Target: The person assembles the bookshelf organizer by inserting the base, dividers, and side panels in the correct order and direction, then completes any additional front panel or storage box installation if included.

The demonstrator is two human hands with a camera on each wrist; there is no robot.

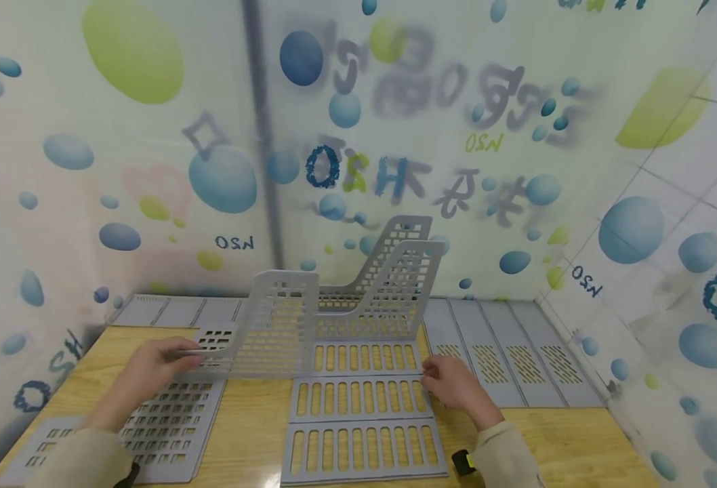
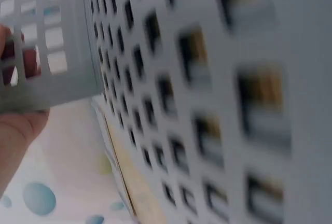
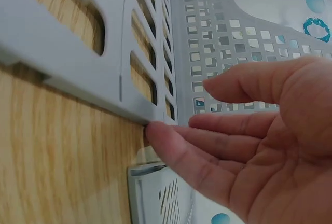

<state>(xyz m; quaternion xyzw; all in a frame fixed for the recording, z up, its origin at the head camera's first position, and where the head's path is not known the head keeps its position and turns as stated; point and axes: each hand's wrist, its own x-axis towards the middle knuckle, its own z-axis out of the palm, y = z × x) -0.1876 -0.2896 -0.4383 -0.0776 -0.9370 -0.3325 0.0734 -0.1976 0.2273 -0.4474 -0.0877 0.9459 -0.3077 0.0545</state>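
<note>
My left hand (image 1: pixel 154 366) pinches the low front end of a grey plastic side panel (image 1: pixel 306 298), which has a grid of small square holes and a raised, sloping back. The panel stands upright along the left of a slotted grey base (image 1: pixel 364 477) lying on the table. Two similar side panels (image 1: pixel 412 298) stand upright behind the base. My right hand (image 1: pixel 456 386) is at the base's right edge, thumb apart from the fingers. In the right wrist view a fingertip (image 3: pixel 158 133) touches the corner of the slotted base, with the perforated panel (image 3: pixel 181 37) upright beyond it.
Grey panels with square holes (image 1: pixel 196 461) lie stacked on the left of the wooden table (image 1: pixel 249 420). Several panels with slanted slots (image 1: pixel 517 325) lie side by side at the right, and more flat panels (image 1: pixel 178 312) at the back left. A bubble-printed curtain (image 1: pixel 346 251) hangs behind.
</note>
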